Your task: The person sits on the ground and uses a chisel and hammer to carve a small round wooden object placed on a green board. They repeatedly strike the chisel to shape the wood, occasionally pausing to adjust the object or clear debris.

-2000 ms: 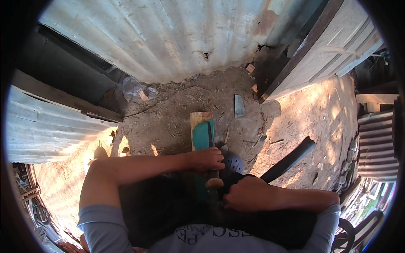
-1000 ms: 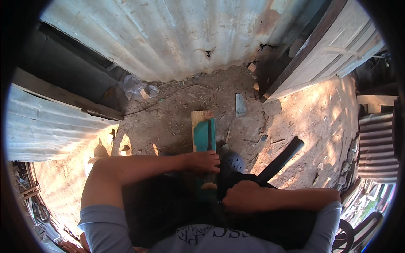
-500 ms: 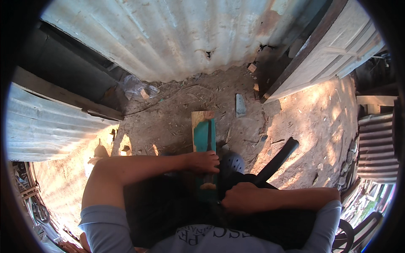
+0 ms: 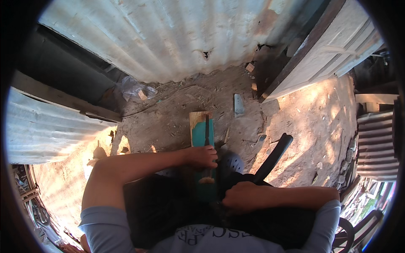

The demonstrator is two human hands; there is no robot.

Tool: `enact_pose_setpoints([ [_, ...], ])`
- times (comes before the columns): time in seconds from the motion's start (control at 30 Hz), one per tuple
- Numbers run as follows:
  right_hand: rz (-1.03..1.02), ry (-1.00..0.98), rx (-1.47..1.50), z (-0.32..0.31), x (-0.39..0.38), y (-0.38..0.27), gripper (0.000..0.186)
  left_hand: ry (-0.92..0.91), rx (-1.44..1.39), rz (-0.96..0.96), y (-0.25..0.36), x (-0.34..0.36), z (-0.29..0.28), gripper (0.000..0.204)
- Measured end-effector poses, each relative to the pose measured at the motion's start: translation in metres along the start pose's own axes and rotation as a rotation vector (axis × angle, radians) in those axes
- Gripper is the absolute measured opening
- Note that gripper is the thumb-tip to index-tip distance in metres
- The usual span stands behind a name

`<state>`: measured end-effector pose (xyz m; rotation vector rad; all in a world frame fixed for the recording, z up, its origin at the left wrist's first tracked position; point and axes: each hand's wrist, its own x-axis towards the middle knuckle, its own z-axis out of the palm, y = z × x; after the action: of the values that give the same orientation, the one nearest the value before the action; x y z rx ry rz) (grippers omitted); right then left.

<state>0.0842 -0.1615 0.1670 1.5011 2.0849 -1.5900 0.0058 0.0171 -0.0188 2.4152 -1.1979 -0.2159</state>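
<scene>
A turquoise-painted board (image 4: 198, 135) with bare wood at its top end stands between my legs, with a narrow dark strip (image 4: 207, 130) lying lengthwise on it. My left hand (image 4: 204, 158) is closed over that strip, partway down the board. My right hand (image 4: 238, 196) is closed just right of the board's lower part; what it grips is hidden. Behind that hand a long black bar (image 4: 273, 156) slants up to the right; whether the hand holds it is unclear. A grey perforated shoe (image 4: 231, 161) shows right of the board.
Corrugated metal sheets (image 4: 168, 33) stand ahead and at left, a wooden door (image 4: 320, 50) at right. The dirt ground (image 4: 168, 126) has wood scraps, a plastic bag (image 4: 128, 88) and a small pale slab (image 4: 238, 105). More corrugated sheet (image 4: 375, 143) stands at far right.
Over two seconds the black bar's upper end has shifted left and stands more steeply. My left hand has moved slightly up and left since half a second ago.
</scene>
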Motion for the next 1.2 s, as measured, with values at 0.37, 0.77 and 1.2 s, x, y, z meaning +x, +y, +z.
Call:
enact_pose_setpoints([
  [0.37,0.041,-0.074,0.048,-0.001,-0.001,0.002,0.03,0.03,-0.086,0.019,0.021,0.011,-0.012,0.016],
  [0.77,0.016,-0.06,0.034,-0.018,-0.013,-0.008,0.032,0.144,-0.26,-0.052,0.012,0.016,-0.022,0.02],
  [1.2,0.084,0.044,0.042,-0.026,-0.022,-0.006,0.032,0.283,-0.355,-0.089,0.012,0.024,-0.038,0.03],
])
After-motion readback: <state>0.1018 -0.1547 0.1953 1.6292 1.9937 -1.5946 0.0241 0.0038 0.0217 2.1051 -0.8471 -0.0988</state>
